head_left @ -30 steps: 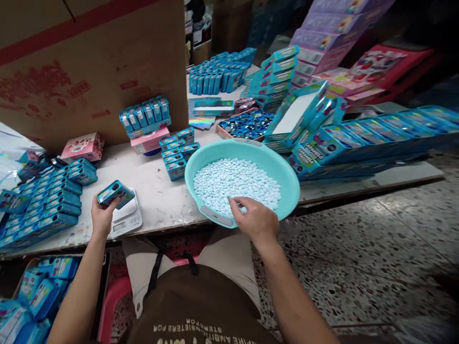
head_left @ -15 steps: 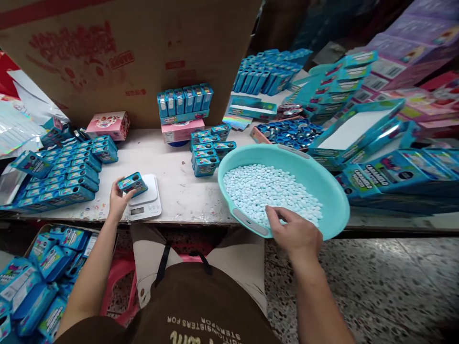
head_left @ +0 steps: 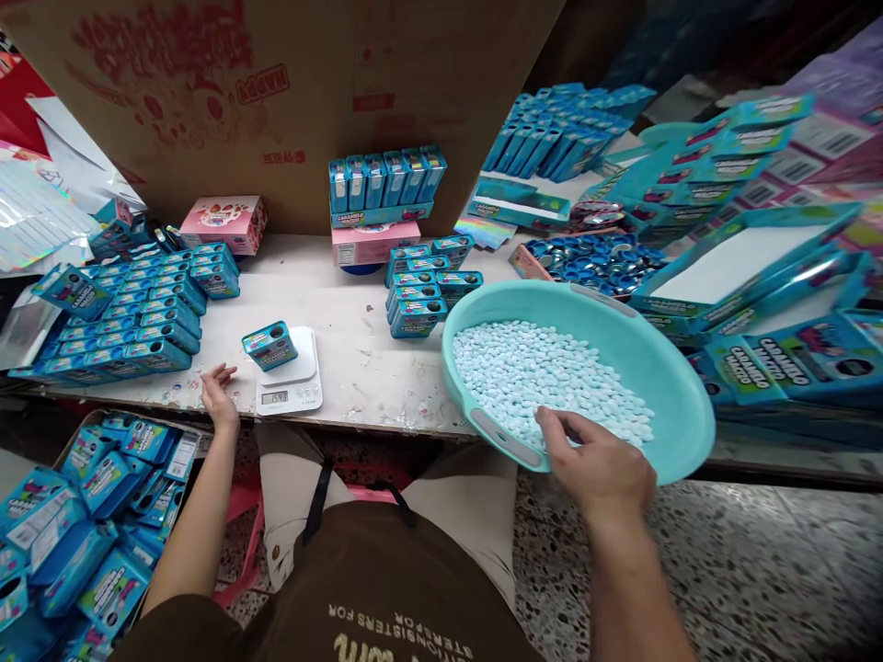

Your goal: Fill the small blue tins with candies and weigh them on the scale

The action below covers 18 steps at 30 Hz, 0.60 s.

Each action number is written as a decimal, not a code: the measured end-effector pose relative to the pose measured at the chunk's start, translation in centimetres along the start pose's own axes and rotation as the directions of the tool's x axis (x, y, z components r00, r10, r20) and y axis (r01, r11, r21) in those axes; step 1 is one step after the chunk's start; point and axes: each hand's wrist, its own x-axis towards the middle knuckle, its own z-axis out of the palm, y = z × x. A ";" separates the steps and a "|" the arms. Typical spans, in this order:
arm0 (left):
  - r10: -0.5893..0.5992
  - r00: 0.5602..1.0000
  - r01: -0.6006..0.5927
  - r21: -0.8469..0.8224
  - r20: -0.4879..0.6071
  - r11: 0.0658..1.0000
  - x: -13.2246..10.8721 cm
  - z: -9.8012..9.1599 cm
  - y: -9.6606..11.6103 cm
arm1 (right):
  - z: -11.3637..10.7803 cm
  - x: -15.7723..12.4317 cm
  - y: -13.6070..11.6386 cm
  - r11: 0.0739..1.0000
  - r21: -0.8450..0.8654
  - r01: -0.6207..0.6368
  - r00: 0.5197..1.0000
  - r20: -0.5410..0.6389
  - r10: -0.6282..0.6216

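A small blue tin (head_left: 269, 345) stands on a white digital scale (head_left: 291, 373) at the front of the white table (head_left: 351, 359). My left hand (head_left: 219, 394) rests open on the table edge just left of the scale, holding nothing. My right hand (head_left: 599, 462) reaches over the near rim of a teal basin (head_left: 680, 405) filled with pale blue candies (head_left: 544, 382). Its fingers curl down into the candies, and what they pinch is hidden.
Rows of blue tins (head_left: 131, 317) lie at the left, more stacked tins (head_left: 428, 285) in the middle, display boxes (head_left: 779, 359) at the right. A big cardboard box (head_left: 290, 92) stands behind. A carton of blue packs (head_left: 75, 533) sits on the floor at my left.
My left hand set the blue tin on the scale and let go, drawing back to the table edge. My right hand stays in the basin. The view has swung left.
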 end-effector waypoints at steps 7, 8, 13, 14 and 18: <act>-0.030 0.998 0.024 -0.088 -0.060 0.996 0.1 0.0 0.0 | -0.3 0.1 -0.4 0.995 -0.023 -0.094 0.994 0.056 0.095; -0.028 0.998 0.022 -0.093 -0.060 0.995 0.1 0.0 0.0 | -0.3 0.1 -0.4 0.996 -0.024 -0.091 0.995 0.048 0.092; -0.022 0.998 0.020 -0.043 -0.061 0.999 0.0 0.1 -0.1 | -0.2 0.0 -0.3 0.999 -0.024 -0.034 0.999 0.013 0.035; -0.022 0.998 0.021 -0.022 -0.060 1.000 0.0 0.0 -0.1 | -0.2 0.0 -0.2 0.999 -0.031 -0.033 0.999 0.019 0.034; 0.001 1.000 0.000 0.051 -0.030 0.999 -0.5 -0.1 0.4 | -0.1 0.0 -0.2 0.999 -0.037 -0.025 1.000 0.012 0.025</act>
